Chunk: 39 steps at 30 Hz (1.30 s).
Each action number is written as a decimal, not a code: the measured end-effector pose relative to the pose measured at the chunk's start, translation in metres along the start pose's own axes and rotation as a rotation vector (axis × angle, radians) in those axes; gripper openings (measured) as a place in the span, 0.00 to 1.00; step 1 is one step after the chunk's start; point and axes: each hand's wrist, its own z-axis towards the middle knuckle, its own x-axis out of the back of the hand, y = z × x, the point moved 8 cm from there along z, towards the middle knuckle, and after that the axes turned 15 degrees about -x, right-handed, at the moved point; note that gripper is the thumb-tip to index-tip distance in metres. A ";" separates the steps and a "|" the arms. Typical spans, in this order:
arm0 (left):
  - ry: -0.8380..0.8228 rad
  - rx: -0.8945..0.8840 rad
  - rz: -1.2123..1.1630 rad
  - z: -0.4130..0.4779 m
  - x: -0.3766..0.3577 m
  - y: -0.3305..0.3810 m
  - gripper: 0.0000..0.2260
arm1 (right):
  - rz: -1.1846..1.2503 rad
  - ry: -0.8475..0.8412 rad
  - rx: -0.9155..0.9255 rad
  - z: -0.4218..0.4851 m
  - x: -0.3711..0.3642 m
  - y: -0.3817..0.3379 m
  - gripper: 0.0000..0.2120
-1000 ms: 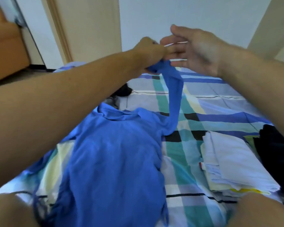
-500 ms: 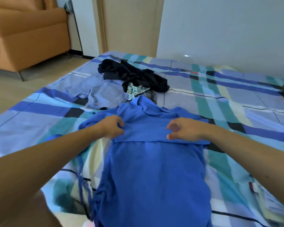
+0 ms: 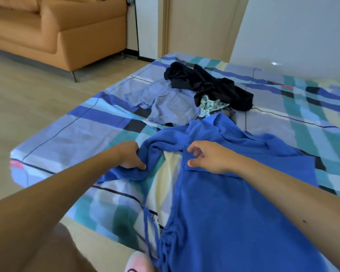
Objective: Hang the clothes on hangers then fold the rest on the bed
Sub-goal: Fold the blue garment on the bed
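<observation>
A bright blue garment lies spread lengthwise on the plaid bed, with drawstrings trailing off its near left side. My left hand grips the garment's left sleeve, pulled out to the left. My right hand hovers over the folded right sleeve on the garment's chest, fingers loosely curled and holding nothing. Beyond the blue garment lie a pale lilac garment, a crumpled black garment and a small floral piece.
An orange sofa stands on the wooden floor to the far left. A door frame and a white wall rise behind the bed. The bed's left edge runs diagonally near my left arm. Something pink shows at the bottom edge.
A second ago both hands held the right sleeve up in the air. It was laid across the chest. Now my left hand has drawn the left sleeve outward and my right hand has let go.
</observation>
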 end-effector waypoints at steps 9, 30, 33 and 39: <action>0.225 -0.003 -0.098 -0.038 0.143 -0.066 0.17 | 0.084 0.067 0.101 0.027 -0.007 -0.053 0.20; 0.097 0.385 -0.453 -0.090 0.103 -0.239 0.10 | 0.052 0.279 0.140 0.076 -0.041 -0.096 0.14; 0.321 0.373 -0.448 -0.087 0.102 -0.256 0.13 | -0.021 0.272 0.091 0.087 -0.041 -0.097 0.12; 0.698 0.168 -0.675 -0.083 0.109 -0.254 0.17 | 0.051 0.558 0.310 0.073 -0.015 -0.120 0.05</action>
